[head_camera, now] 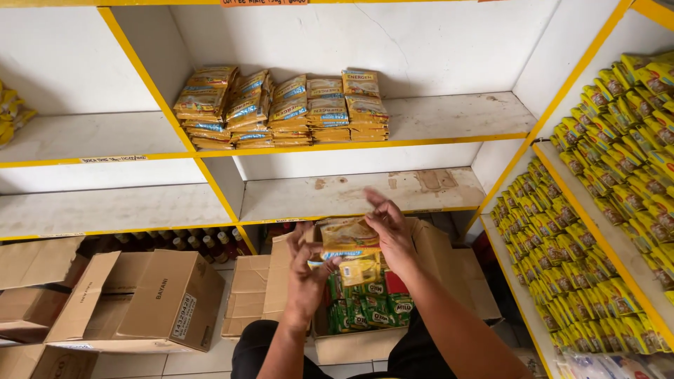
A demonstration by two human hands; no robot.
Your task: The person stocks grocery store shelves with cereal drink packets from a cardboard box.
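**Yellow sachets held over an open carton, between white shelves**

Yellow-and-cream sachets (349,237), a small flat bundle, are held up in front of the person, just below the edge of the second shelf board (351,193). The left hand (307,274) closes on the bundle's lower left side, thumb forward across the packets. The right hand (388,235) grips the right edge, with its upper fingers spread and lifted off the top.

Directly beneath the hands stands an open cardboard carton (435,267), its flaps folded outward. Green sachets (372,309) stand packed in rows inside it, with one yellow packet (360,270) and a little red showing among them; the hands and bundle hide the rear of the carton.

On the upper shelf (456,116), well above the hands, stacked sachets (281,109) of the same yellow kind lie in five leaning piles. The shelf frame is white, edged in yellow.

To the right, a side rack (554,175) carries dense rows of yellow-green packets (597,203). To the left on the floor sit more brown boxes (161,295), flaps open, and behind them a row of dark bottles (203,242) under the lowest shelf.
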